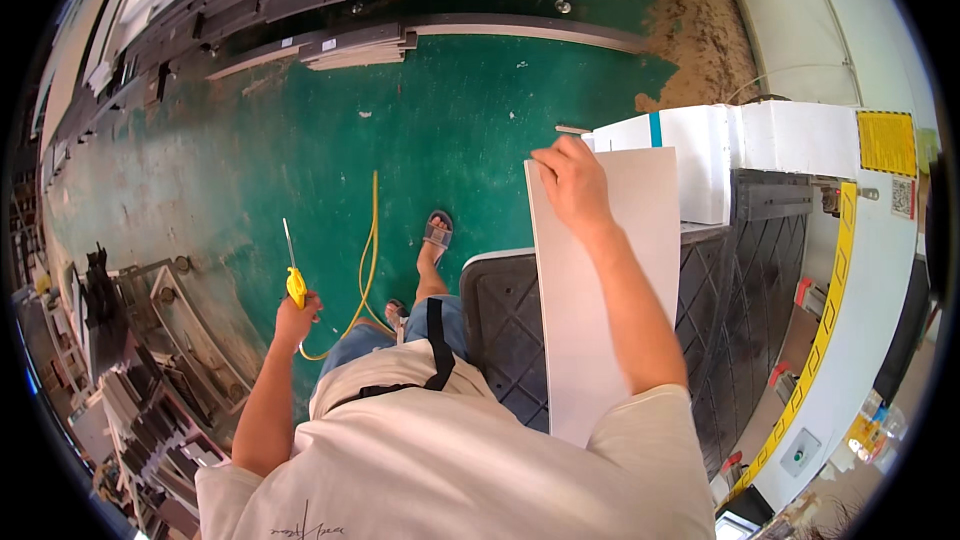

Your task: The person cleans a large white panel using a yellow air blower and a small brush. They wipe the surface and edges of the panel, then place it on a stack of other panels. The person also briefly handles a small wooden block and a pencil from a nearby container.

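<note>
My left hand (296, 317) is closed around a yellow air blow gun (296, 285), its thin metal nozzle pointing away from me. A yellow hose (375, 230) runs near that hand and loops over the floor between it and my legs. On my right, a long pale board (590, 340) lies over the dark ribbed bed of a machine. My right hand (577, 185) is at the far left corner of this board, fingers curled in at its edge. My right forearm crosses above the board and covers part of it.
The white machine body (695, 155) with yellow-marked edges (800, 385) stands on the right, beside its black bed (500, 310). Long dark panels (450, 0) are stacked at the far side. Metal frames (190, 340) and cut pieces (150, 440) crowd the left. The floor (450, 120) is green.
</note>
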`<action>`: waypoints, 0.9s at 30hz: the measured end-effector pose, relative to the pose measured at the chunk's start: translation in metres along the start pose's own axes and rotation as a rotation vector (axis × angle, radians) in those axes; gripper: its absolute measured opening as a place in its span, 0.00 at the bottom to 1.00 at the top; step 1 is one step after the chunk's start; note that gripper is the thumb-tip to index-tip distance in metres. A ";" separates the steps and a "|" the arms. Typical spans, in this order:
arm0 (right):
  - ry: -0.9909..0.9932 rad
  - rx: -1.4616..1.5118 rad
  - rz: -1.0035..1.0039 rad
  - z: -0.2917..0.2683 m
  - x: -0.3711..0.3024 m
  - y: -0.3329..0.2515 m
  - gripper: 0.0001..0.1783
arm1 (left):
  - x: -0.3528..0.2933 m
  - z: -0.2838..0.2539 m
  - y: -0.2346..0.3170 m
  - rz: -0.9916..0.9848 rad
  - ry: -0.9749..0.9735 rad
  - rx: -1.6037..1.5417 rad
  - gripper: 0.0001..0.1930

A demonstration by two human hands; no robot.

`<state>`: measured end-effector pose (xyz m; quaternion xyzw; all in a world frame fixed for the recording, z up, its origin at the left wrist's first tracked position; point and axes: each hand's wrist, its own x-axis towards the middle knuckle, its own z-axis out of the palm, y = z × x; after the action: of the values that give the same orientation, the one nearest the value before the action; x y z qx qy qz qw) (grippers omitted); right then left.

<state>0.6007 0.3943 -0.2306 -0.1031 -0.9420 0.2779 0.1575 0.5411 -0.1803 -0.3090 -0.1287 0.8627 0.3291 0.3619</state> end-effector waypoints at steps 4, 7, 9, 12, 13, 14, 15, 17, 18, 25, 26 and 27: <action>-0.222 0.048 -0.233 -0.007 0.018 0.011 0.05 | -0.007 0.005 -0.019 0.002 -0.014 0.035 0.12; -0.318 0.087 -0.357 -0.006 -0.005 0.016 0.07 | -0.021 0.010 -0.027 0.019 -0.043 0.040 0.13; -0.369 0.094 -0.406 -0.011 -0.037 0.013 0.09 | -0.032 0.010 -0.028 0.037 -0.060 0.033 0.13; -0.439 0.072 -0.428 -0.027 -0.111 -0.006 0.11 | -0.049 0.019 -0.043 0.072 -0.076 -0.010 0.13; -0.445 0.070 -0.417 -0.032 -0.137 -0.014 0.12 | -0.053 0.022 -0.051 0.087 -0.079 -0.022 0.13; -0.449 0.068 -0.404 -0.038 -0.164 -0.022 0.12 | -0.056 0.024 -0.060 0.103 -0.083 -0.033 0.13; -0.473 0.072 -0.380 -0.044 -0.193 -0.031 0.13 | -0.062 0.027 -0.070 0.092 -0.089 0.005 0.13; -0.488 0.058 -0.319 -0.058 -0.247 -0.049 0.15 | -0.074 0.029 -0.089 0.066 -0.107 0.011 0.14; -0.501 0.048 -0.285 -0.065 -0.277 -0.059 0.16 | -0.081 0.035 -0.100 0.051 -0.122 0.012 0.14; -0.391 0.072 -0.219 -0.096 -0.514 -0.116 0.18 | -0.128 0.059 -0.223 -0.024 -0.195 0.012 0.15; -0.409 0.062 -0.200 -0.103 -0.546 -0.124 0.19 | -0.139 0.064 -0.242 -0.042 -0.202 0.026 0.15; -0.417 0.058 -0.188 -0.107 -0.575 -0.132 0.20 | -0.151 0.066 -0.255 -0.045 -0.198 0.067 0.14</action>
<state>1.1582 0.1757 -0.2094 0.0494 -0.9513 0.3040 -0.0126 0.8007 -0.3311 -0.3571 -0.1027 0.8300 0.3031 0.4568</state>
